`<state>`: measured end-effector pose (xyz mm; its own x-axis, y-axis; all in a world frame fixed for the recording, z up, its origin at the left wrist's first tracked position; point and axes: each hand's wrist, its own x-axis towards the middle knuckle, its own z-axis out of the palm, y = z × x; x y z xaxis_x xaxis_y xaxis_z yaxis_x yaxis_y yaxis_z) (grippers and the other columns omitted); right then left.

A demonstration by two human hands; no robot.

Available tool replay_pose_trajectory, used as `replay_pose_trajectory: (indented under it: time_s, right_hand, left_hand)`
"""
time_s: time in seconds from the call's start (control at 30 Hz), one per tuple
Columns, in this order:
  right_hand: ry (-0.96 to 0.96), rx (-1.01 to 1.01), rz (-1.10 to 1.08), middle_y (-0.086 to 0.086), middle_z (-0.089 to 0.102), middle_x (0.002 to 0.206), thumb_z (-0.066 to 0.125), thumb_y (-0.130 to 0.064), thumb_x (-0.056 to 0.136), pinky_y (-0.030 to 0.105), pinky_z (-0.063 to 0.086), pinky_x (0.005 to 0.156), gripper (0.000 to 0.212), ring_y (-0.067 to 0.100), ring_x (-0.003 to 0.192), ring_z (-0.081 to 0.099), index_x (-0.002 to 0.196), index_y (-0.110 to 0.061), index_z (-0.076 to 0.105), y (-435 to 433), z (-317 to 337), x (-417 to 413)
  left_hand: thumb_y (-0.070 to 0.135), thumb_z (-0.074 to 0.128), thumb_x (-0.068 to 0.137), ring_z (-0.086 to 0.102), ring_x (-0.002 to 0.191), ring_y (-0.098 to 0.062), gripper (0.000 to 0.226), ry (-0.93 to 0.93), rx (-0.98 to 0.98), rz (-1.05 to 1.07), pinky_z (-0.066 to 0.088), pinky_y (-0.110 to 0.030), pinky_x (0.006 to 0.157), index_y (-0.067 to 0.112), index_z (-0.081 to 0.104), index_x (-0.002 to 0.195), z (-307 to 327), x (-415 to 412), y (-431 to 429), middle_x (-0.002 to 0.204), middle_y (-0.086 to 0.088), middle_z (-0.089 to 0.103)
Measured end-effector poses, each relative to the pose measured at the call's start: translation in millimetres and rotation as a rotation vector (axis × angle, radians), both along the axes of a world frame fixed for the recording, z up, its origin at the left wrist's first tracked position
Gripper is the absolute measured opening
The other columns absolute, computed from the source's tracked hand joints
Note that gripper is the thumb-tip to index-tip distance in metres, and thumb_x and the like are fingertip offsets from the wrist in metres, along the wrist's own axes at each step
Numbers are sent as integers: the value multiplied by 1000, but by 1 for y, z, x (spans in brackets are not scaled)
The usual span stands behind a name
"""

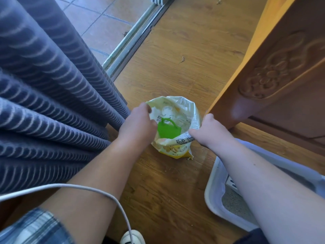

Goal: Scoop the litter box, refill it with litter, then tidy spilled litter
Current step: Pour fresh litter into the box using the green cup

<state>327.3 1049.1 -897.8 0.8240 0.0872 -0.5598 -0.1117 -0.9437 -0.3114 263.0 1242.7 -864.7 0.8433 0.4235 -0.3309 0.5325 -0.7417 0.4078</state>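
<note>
Inside the crinkled yellow-and-white plastic bag (175, 152), a green plastic scoop (168, 129) lies half hidden; left hand (137, 125) and right hand (209, 132) pinch its rim (wooden plank floor (193, 50), grey curtain (44, 85)).

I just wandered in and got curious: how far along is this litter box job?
Whether scooping is done cannot be told; the litter box holds some grey litter. In hand: the left hand and right hand grip the litter bag at its rim, holding it open, with a green scoop inside. Left: refilling the box and clearing the crumbs scattered on the wooden floor.
</note>
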Motion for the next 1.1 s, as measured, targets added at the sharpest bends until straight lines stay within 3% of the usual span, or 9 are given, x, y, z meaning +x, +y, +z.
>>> replay_pose_trajectory:
  time_s: [0.1,0.27,0.4,0.5,0.6,0.77,0.83,0.93,1.1]
  right_hand:
    - [7,21,-4,7,57,90,56,-30,86,35,40,60,33,33,85,60,108,-10,40,-5,1,-2]
    - [-2,47,55,6,54,80,50,-13,84,34,30,51,15,24,66,47,91,-19,38,-21,7,-12]
    - [41,66,53,9,57,80,46,-11,84,36,38,54,17,26,68,52,86,-24,35,-36,7,-13]
    - [60,197,-52,9,64,83,46,-15,83,41,50,62,13,32,77,63,86,-26,39,-39,13,-20]
    - [47,311,-170,6,64,78,49,-16,84,37,45,59,10,32,70,60,90,-24,44,-41,36,-38]
    - [-39,447,-361,-4,54,77,54,-15,87,29,41,61,12,12,63,49,92,-24,50,-54,116,-81]
    - [-120,457,-355,-8,54,79,55,-11,88,15,37,59,11,2,60,46,95,-20,53,-57,164,-91]
    - [-170,476,-360,-8,51,78,54,-7,90,13,35,57,8,0,58,44,96,-12,53,-58,254,-99]
    - [-162,425,-341,-12,53,78,56,-10,91,9,37,59,10,-6,65,50,97,-18,53,-47,432,-112]
  left_hand:
    - [32,55,93,53,106,-28,45,24,24,106,38,-40,76,15,40,132,-10,6,1,126,-6,46]
    - [41,55,94,54,117,-34,63,115,-18,107,47,-46,89,17,29,146,-26,20,5,136,-13,47]
    - [35,51,95,56,91,-28,43,108,-12,56,48,-39,77,20,43,134,-24,27,3,112,-8,61]
    - [30,48,94,54,87,-25,22,95,25,32,44,-36,73,21,53,113,-15,19,2,101,-3,60]
    - [30,47,91,57,86,-27,12,104,31,48,47,-37,74,23,53,99,11,-2,-4,93,0,61]
    - [31,49,90,60,85,-31,11,37,-77,153,52,-42,77,23,54,95,97,-53,-17,87,-2,65]
    - [28,49,90,59,81,-32,9,2,-113,162,50,-43,74,21,53,93,143,-68,-19,82,-1,63]
    - [25,49,92,58,80,-31,8,-11,-132,148,49,-43,71,18,54,92,226,-81,-17,81,-2,62]
    - [27,50,93,59,80,-30,6,-1,-205,98,50,-42,71,21,53,93,387,-94,-12,82,0,63]
